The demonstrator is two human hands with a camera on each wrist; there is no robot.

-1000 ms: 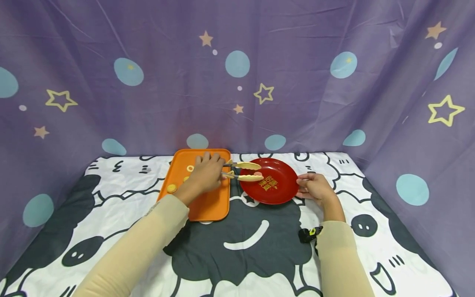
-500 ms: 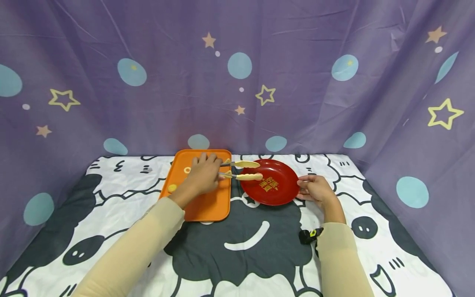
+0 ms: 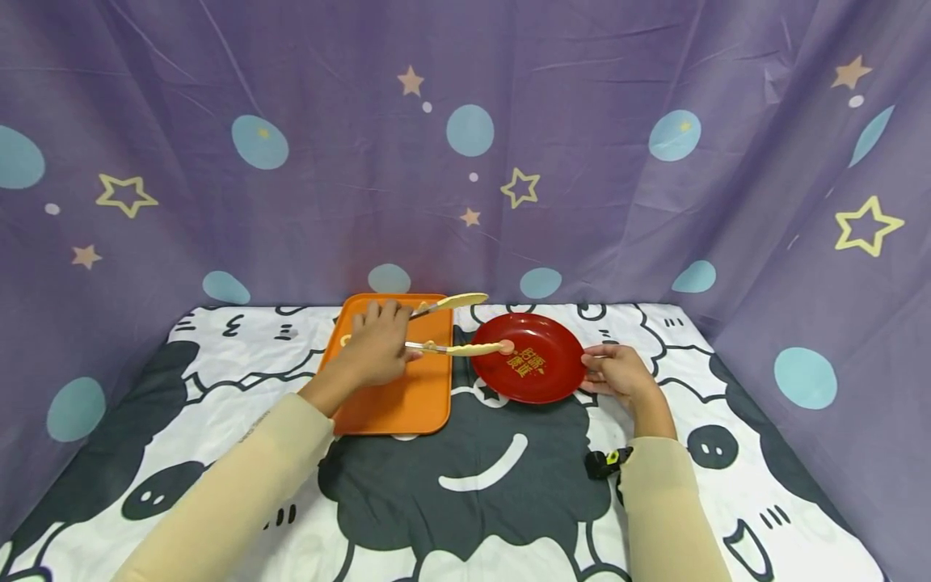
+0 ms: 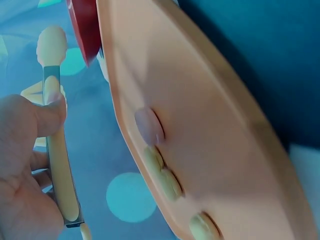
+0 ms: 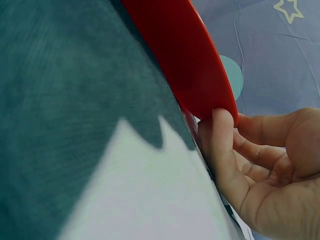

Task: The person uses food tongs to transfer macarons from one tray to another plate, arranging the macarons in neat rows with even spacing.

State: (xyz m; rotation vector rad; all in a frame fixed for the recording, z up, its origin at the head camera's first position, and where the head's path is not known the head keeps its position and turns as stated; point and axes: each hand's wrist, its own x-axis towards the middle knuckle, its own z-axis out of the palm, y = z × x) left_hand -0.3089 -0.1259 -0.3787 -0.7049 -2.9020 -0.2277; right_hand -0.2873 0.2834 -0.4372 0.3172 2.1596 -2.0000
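Note:
In the head view my left hand (image 3: 374, 343) holds tongs (image 3: 471, 350) with cream tips, above an orange tray (image 3: 422, 414). The tongs' arms stand apart. The lower tip overlaps the left part of a red plate (image 3: 493, 381) with gold lettering, beside a small pinkish round piece (image 3: 507, 347); whether they touch, I cannot tell. My right hand (image 3: 620, 373) pinches the plate's right rim, the thumb on top in the right wrist view. On the tray in the left wrist view lie a pinkish disc (image 4: 149, 126) and several yellowish pieces (image 4: 170, 184).
A cloth (image 3: 465, 517) with black and white cartoon sheep covers the table. Behind it hangs a purple curtain (image 3: 582, 162) with stars and blue spots. A small black object (image 3: 605, 463) sits beside the right sleeve.
My left hand has moved left, and the tongs' arms have spread wider, the upper one swinging up off the plate. The pinkish piece on the plate now shows at the lower tip. My right hand stays put.

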